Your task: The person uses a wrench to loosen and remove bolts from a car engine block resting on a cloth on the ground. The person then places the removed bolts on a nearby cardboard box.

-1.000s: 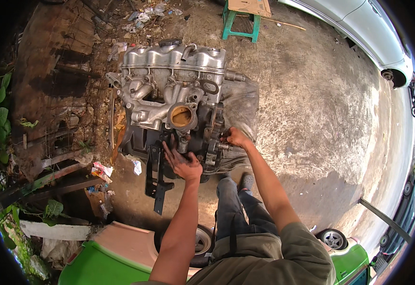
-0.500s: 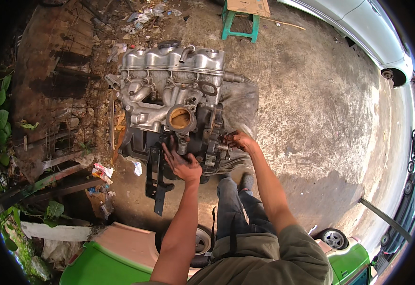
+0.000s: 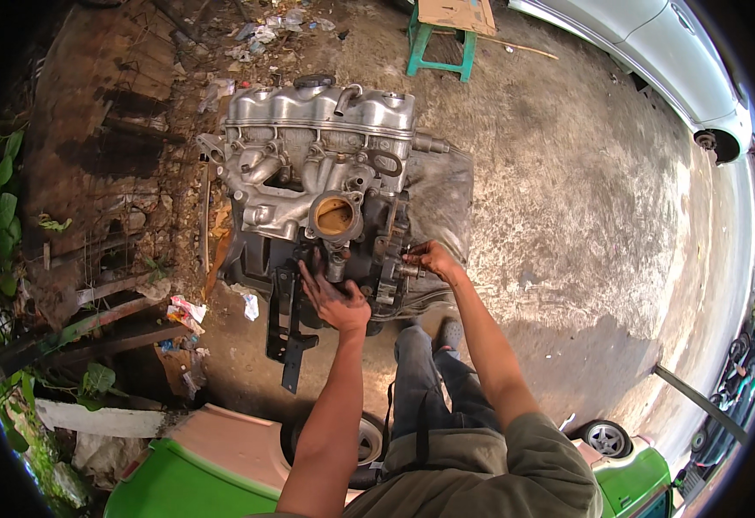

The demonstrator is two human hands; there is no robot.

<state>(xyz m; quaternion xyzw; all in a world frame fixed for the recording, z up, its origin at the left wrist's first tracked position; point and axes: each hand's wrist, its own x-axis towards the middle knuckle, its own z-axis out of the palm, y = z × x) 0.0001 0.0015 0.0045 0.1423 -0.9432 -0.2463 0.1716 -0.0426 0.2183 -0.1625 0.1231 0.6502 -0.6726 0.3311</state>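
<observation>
A bare metal car engine (image 3: pixel 317 164) stands on the ground in front of me, its silver ribbed cover on the far side. A round throttle opening (image 3: pixel 336 217) faces up on its near side. My left hand (image 3: pixel 340 304) rests low against the engine, fingers stretched up beside a black metal bracket (image 3: pixel 289 345), thumb apart. At the engine's right end, my right hand (image 3: pixel 434 260) has thumb and fingers pinched together by a short cylindrical part (image 3: pixel 406 269). What its fingertips grip is too small to make out. Both hands' fingers are blackened.
A crumpled grey sheet (image 3: pixel 442 194) lies under the engine's right side. Rubble and broken planks (image 3: pixel 92 298) line the left. Beyond stands a green stool (image 3: pixel 440 53) with a board on top. A silver car (image 3: pixel 653 43) is far right; a green-and-pink car (image 3: pixel 196 470) is behind me.
My right hand's fingers have drawn closer together at the engine's right end. The left hand stays in about the same place on the engine. The whole view has shifted slightly.
</observation>
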